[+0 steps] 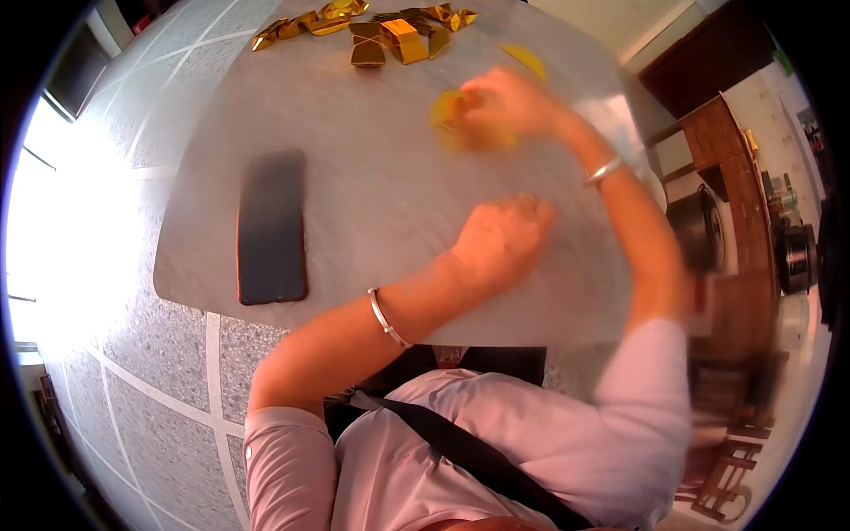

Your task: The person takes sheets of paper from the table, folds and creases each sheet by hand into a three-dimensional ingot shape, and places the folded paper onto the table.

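Over the right part of the grey table (354,115), my right hand (513,102) is smeared by motion. Its fingers look bent onto a yellow piece of paper (445,113), which is blurred too. Just beyond that hand lies another yellow piece of paper (524,60), partly covered by it. My left hand (506,239) rests closer to me with its fingers curled; whatever it may hold is hidden. Several folded shiny gold paper pieces (405,41) sit in a loose group at the far edge.
A dark phone (272,232) with a reddish edge lies at the left of the table. Tiled floor (168,354) shows on the left. Wooden furniture (739,177) and a dark pot (697,228) stand on the right.
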The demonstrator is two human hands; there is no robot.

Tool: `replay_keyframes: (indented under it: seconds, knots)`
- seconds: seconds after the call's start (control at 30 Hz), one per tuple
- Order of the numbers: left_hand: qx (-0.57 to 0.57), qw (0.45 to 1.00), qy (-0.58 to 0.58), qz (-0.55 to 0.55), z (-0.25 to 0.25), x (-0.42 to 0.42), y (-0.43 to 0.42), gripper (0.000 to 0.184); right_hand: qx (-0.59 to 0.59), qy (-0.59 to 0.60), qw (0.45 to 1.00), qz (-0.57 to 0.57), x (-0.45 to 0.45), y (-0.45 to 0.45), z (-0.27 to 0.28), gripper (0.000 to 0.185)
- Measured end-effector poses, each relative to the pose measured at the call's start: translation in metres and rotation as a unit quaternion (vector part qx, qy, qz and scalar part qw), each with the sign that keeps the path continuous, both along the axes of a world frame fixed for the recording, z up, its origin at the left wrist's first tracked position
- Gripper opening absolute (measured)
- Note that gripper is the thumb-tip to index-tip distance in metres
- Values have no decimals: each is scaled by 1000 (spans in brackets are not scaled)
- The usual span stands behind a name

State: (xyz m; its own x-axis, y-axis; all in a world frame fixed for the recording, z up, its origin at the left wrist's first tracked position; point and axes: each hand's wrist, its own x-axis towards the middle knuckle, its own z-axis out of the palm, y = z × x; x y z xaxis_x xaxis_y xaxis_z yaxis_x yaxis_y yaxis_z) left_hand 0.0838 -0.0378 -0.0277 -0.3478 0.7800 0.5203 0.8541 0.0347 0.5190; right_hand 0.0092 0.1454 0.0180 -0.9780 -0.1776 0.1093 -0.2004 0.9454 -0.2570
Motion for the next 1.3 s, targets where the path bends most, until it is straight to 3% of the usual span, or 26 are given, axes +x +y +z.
replay_keyframes:
  seconds: [0.17, 0.57, 0.77, 0.87, 0.97, 1.0, 1.07, 1.17, 1.3]
  knots:
    - [26, 999, -17, 40, 0, -7, 1, 10, 0, 108, 994, -2, 38, 3, -26, 31]
    - [42, 994, -76, 69, 8, -11, -2, 8, -46, 98, 992, -63, 65, -15, -34, 16]
    - [65, 988, -105, 88, 8, -19, 1, 10, 58, 177, 982, 37, 71, -7, -45, 7]
    - [65, 982, -121, 132, 14, -27, 0, 11, 79, 154, 985, -25, 81, -22, -32, 6]
    - [114, 960, -143, 211, 4, -53, 6, 12, 45, 197, 977, -63, 80, -22, -46, 9]
    - [136, 949, -153, 238, 0, -63, 8, 13, 20, 161, 982, -92, 80, -22, -46, 11]
    - [124, 940, -210, 236, 1, -75, 1, 19, -29, 87, 984, -153, 80, -24, -44, 14]
    - [99, 930, -258, 244, 1, -79, -1, 23, -119, 193, 961, -156, 90, -24, -50, 17]
    - [99, 923, -293, 229, 3, -78, -4, 26, -166, 180, 955, -170, 98, -27, -41, 16]
